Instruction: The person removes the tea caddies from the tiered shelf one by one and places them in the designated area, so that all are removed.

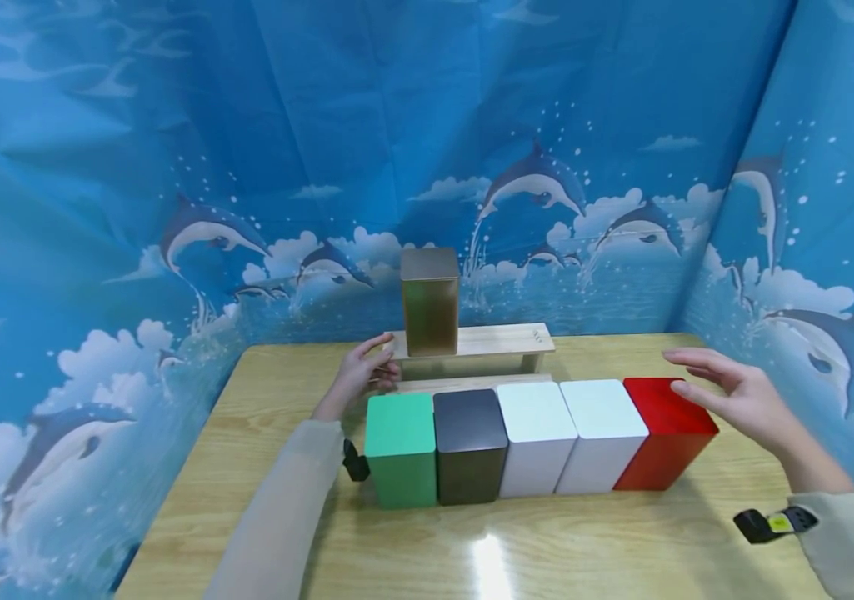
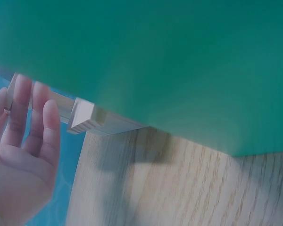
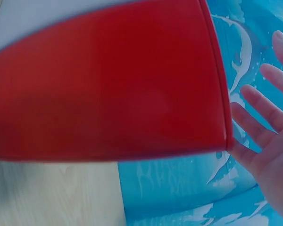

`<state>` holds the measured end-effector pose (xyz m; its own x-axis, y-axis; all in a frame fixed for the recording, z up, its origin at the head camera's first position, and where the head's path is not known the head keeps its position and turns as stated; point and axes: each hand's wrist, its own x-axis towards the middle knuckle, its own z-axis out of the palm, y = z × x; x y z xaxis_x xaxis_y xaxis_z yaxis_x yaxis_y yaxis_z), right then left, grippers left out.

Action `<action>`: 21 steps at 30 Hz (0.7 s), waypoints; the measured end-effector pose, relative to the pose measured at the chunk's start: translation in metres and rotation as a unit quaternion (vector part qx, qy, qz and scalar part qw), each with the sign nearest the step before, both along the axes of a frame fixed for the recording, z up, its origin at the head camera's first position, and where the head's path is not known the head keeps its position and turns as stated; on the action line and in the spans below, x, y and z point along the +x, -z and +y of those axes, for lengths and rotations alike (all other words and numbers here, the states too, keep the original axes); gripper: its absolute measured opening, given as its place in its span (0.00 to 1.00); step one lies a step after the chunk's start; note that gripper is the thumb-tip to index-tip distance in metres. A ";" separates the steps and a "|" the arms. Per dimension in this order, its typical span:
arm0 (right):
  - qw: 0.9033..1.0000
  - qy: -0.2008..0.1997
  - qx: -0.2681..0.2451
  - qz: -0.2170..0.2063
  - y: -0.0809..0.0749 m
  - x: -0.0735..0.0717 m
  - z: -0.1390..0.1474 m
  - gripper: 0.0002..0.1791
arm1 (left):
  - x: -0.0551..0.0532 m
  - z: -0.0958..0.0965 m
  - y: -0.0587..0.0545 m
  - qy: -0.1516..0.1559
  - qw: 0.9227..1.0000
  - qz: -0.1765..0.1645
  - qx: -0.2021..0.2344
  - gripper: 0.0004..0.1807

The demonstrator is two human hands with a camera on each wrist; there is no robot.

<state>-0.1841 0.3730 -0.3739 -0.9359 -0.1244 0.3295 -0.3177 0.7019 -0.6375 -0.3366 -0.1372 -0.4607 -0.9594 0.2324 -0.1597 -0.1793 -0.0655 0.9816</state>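
My left hand [image 1: 362, 367] grips the left end of a small wooden rack [image 1: 501, 339], thumb and fingers around the upper board. On that board stands a brown box [image 1: 430, 304]. Before the rack is a row of boxes: a green box [image 1: 400, 450], a black box [image 1: 471, 446], two white boxes [image 1: 537, 437] and a red box [image 1: 665, 433]. My right hand [image 1: 745, 398] is beside the red box with fingers spread, the thumb at its top edge in the head view. The green box hides much of the rack in the left wrist view.
The boxes and rack stand on a light wooden table [image 1: 561, 550]. Blue sheeting [image 1: 367, 150] printed with dolphins rises behind the table and at both sides. Bare tabletop shows before the row.
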 end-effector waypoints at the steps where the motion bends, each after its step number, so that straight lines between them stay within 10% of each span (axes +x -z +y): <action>1: 1.000 0.000 0.002 -0.002 -0.001 -0.001 -0.002 0.25 | -0.001 0.000 0.002 -0.004 1.000 0.001 -0.002 0.23; 21: 0.995 -0.104 0.006 -0.002 -0.028 -0.023 -0.049 0.22 | -0.004 0.000 0.006 -0.006 1.000 0.010 -0.017 0.24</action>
